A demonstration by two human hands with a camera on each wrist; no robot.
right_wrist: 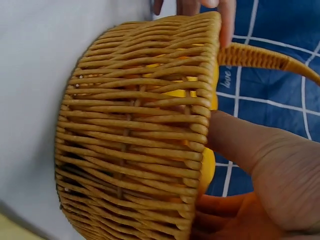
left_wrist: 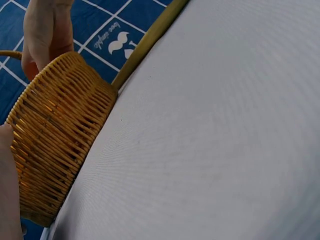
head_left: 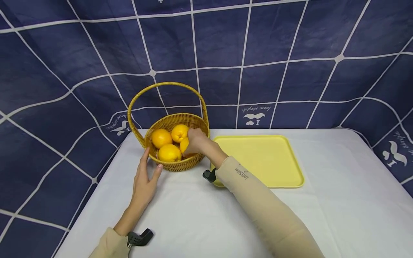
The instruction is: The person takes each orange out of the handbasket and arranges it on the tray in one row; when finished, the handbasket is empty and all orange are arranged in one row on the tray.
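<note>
A woven wicker basket (head_left: pixel 180 166) with a tall hoop handle holds several yellow-orange oranges (head_left: pixel 161 138). My right hand (head_left: pixel 197 141) reaches over the basket's right rim. Its thumb and fingers close round one orange (right_wrist: pixel 207 170) inside, partly hidden by the hand and the weave. My left hand (head_left: pixel 144 186) is at the basket's front left, fingers extended and thumb spread apart. Its fingertips touch the basket's side and rim, and the thumb (left_wrist: pixel 6 137) lies against the rim in the left wrist view.
Right of the basket a shallow yellow tray (head_left: pixel 258 179) lies on the white tablecloth (head_left: pixel 193 215). Behind the table hangs a dark blue cloth (head_left: pixel 219 46) with white grid lines. The basket's handle (head_left: pixel 167 84) arches above the fruit.
</note>
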